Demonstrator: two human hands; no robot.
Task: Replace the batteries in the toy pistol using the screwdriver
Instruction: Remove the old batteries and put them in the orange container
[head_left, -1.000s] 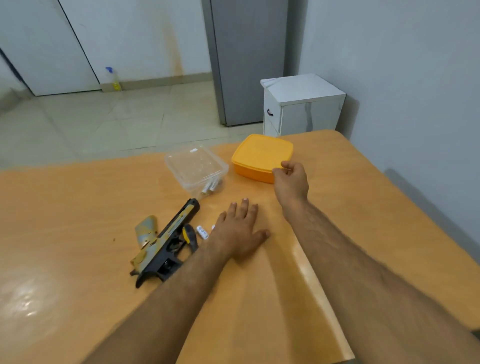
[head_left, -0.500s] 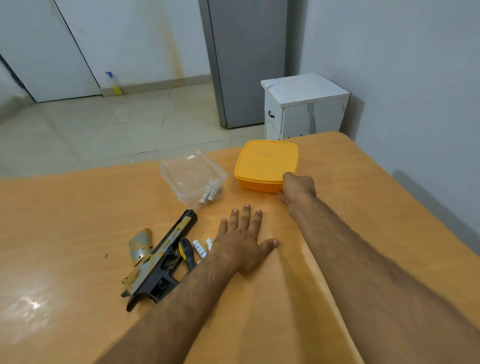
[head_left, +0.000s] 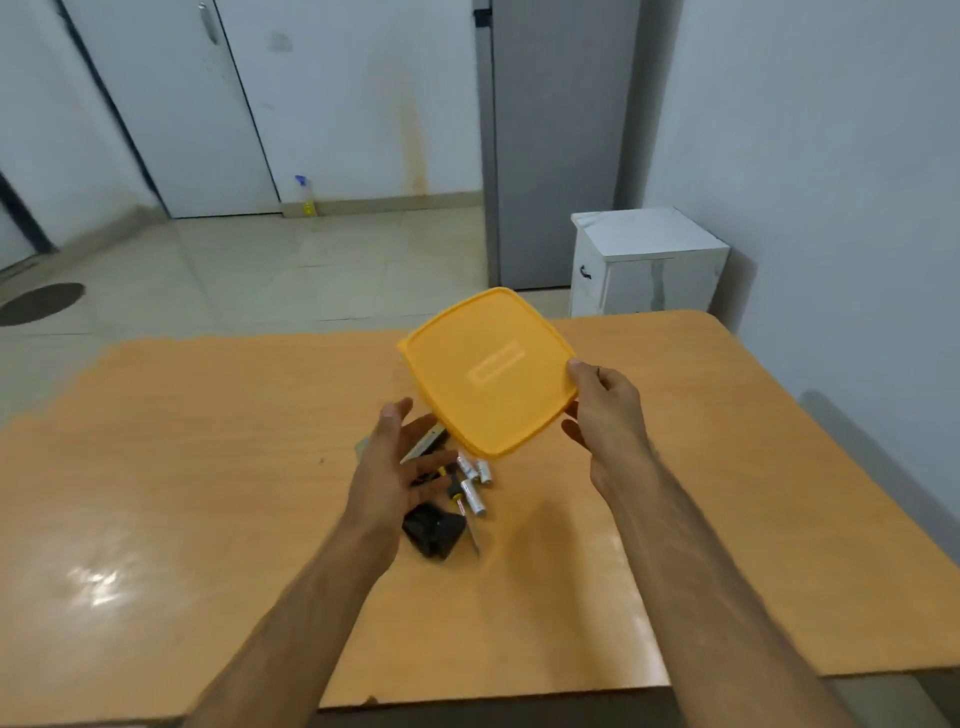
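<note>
Hands first: our right hand (head_left: 605, 410) pinched the right edge of an orange lid (head_left: 488, 371), thumb on top at the rim and the other fingers curled beneath, and carried it tilted in the air above the desk (head_left: 208, 467). We could not tell whether this was the lid alone or the whole container, since only the flat top face showed. Our left hand (head_left: 395, 467) hung open just to the left of the lid's lower corner, fingers loosely spread and gripping nothing, apart from the lid's edge.

Under and partly behind that open hand lay the toy pistol (head_left: 434, 530). Only its dark grip end showed plainly, pointing toward us, with a pale strip of the barrel peeking out between the fingers and the lid. The screwdriver (head_left: 460, 501), black and yellow in the handle, lay just beside the pistol on its right, its thin shaft running toward us. Three silver batteries (head_left: 472, 486) sat in a loose cluster touching or nearly touching the screwdriver, just below the lid's near corner.

All of this sat around the middle of the desk. Bare wood stretched wide to the left and toward the near edge; to the right, open surface ran to the desk's edge, close by the wall. Beyond the far edge stood a small white cabinet (head_left: 644, 265), with a tiled floor to its left.
</note>
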